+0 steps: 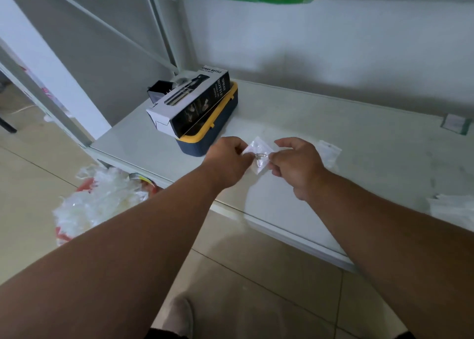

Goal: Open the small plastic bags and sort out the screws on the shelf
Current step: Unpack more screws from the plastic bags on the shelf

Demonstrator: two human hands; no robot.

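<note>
A small clear plastic bag (258, 152) with small metal pieces showing through it hangs just above the white shelf (333, 133). My left hand (227, 156) pinches its left edge and my right hand (295, 163) pinches its right edge. The bag is stretched between the two hands. Another small plastic bag (328, 152) lies flat on the shelf just right of my right hand. More clear plastic (454, 208) lies at the shelf's right front edge.
A blue box with a yellow lid (213, 131) stands at the shelf's left, with a black-and-white spray bottle carton (189, 102) on top. A heap of clear plastic (100, 200) lies on the floor below left. The shelf's front edge runs under my forearms.
</note>
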